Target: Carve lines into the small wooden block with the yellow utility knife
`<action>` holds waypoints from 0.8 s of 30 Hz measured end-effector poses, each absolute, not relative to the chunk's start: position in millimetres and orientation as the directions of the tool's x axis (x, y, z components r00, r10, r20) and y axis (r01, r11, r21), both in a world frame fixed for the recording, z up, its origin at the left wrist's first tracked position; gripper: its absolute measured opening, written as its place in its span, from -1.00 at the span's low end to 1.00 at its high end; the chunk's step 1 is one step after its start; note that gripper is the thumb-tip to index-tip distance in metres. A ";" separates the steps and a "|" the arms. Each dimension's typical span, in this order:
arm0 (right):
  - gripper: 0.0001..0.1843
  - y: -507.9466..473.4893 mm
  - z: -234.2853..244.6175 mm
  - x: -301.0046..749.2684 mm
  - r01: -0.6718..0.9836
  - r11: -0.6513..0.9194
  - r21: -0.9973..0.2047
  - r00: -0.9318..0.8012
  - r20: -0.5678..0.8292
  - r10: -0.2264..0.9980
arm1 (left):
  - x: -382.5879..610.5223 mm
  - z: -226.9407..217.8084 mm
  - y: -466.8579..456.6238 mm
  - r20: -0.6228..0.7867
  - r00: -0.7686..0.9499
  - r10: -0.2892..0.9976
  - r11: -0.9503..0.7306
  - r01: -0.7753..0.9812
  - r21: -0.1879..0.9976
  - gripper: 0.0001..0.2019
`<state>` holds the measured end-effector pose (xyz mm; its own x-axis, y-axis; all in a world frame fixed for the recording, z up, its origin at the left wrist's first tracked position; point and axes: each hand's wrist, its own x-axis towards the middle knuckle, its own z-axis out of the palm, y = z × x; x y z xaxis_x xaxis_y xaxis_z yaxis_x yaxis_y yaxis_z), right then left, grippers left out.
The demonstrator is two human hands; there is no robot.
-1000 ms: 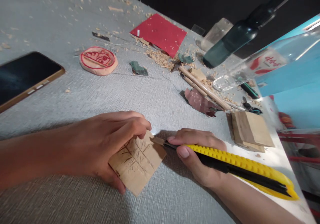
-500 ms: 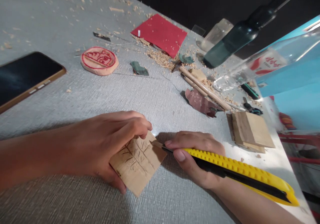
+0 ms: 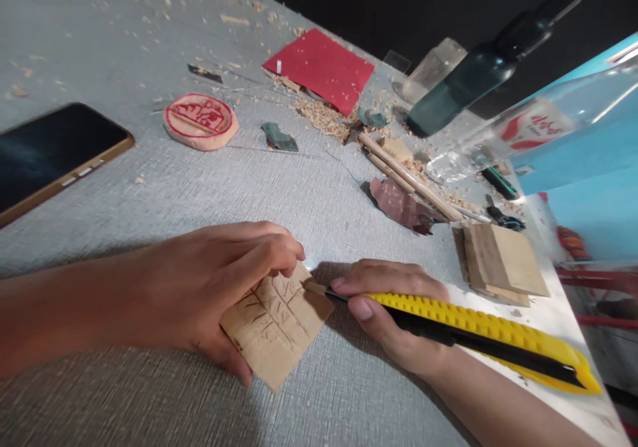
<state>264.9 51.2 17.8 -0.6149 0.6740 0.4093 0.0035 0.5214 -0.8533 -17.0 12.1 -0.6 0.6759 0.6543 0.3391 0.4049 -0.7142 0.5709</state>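
Observation:
My left hand presses down on a small square wooden tile with pencil lines drawn on it, fingers curled over its upper edge and thumb at its lower left corner. My right hand grips a yellow and black utility knife. The knife's blade tip rests on the tile's right corner. Both hands lie low on the grey textured table.
A phone lies at the left. A round carved disc with red lines, a red sheet, wood shavings, wooden sticks, sandpaper scraps, stacked wooden tiles and bottles stand behind and to the right.
The knife and my right hand shifted slightly along the tile's corner. My left hand has stayed on the tile.

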 end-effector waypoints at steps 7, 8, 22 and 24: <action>-0.78 52.0 21.7 266.4 0.054 0.571 -0.819 -0.633 0.414 0.654 | -17.2 -4.1 11.4 0.333 0.686 0.647 -0.719 0.403 0.567 -0.26; -0.78 52.2 21.8 266.0 0.052 0.575 -0.816 -0.639 0.416 0.648 | -17.3 -4.6 11.8 0.337 0.688 0.642 -0.723 0.399 0.564 -0.27; -0.92 42.7 31.5 259.6 0.207 0.616 -0.760 -0.659 0.357 0.662 | -18.8 -17.4 13.3 0.311 0.677 0.668 -0.664 0.353 0.659 -0.16; -0.94 42.0 29.8 257.6 0.163 0.636 -0.754 -0.654 0.400 0.642 | -18.9 -21.8 14.1 0.324 0.681 0.657 -0.668 0.327 0.669 -0.14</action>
